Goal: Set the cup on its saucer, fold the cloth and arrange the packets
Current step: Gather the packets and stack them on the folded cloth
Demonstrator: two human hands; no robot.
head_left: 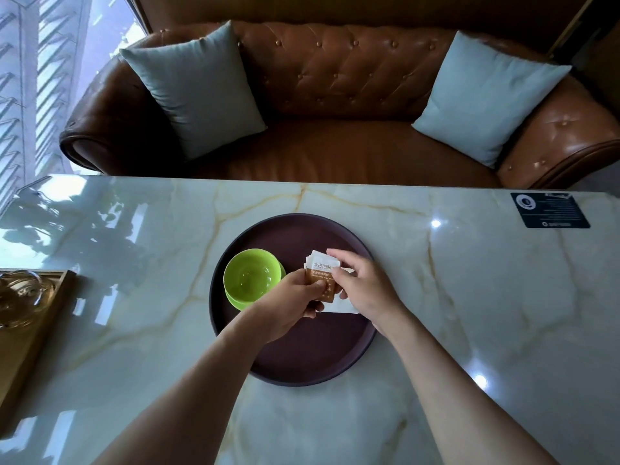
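Observation:
A lime-green cup (pixel 250 275) stands upright on its matching green saucer (pixel 235 301) at the left of a round dark purple tray (pixel 302 357). Just right of the cup, both my hands hold a small stack of white-and-brown packets (pixel 321 275) above the tray. My left hand (pixel 291 302) pinches the stack's lower left edge. My right hand (pixel 360 285) grips its right side from above. A white cloth (pixel 342 307) lies on the tray beneath my hands, mostly hidden; only a folded corner shows.
The tray rests on a glossy marble table (pixel 469 297). A gold-framed tray with a glass piece (pixel 23 297) sits at the left edge. A dark card (pixel 550 209) lies at the far right. A brown leather sofa (pixel 335 95) with two pale cushions stands beyond the table.

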